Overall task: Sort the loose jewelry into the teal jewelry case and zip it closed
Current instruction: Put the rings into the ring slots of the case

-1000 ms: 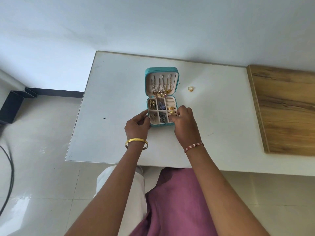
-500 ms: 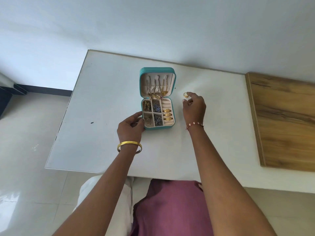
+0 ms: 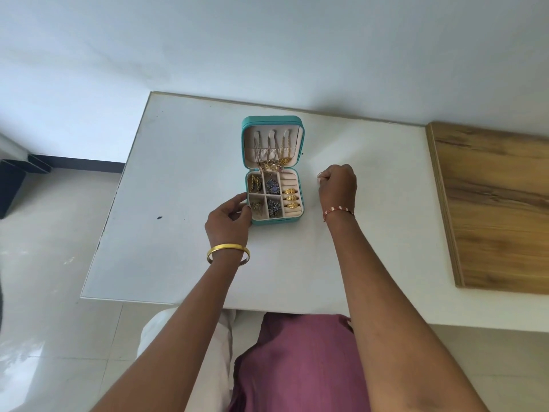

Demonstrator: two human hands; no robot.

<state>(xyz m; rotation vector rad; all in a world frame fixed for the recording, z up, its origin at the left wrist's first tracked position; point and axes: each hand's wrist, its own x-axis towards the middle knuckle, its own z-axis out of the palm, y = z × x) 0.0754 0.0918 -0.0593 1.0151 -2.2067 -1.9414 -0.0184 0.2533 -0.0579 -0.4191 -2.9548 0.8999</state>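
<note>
Reaching forward from the lower left, the left hand rests on the white tabletop with its back up, a plain gold bangle around the wrist, and its thumb and fingers curl loosely against the near left corner of the small square teal jewelry case, touching its wall. That case lies open near the middle of the table, lid tipped back away from the person; gold chain necklaces hang inside the cream-lined lid, and the divided base holds gold and blue-grey pieces in its left and middle compartments, with three gold rings tucked into the ring rolls on the right. Just beside the case on its right, the right hand hovers knuckles up, fingers curled tightly into a fist; whether anything is pinched inside cannot be told. A red-and-white thread bracelet circles that wrist. Farther right lies a brown wood-grain board.
</note>
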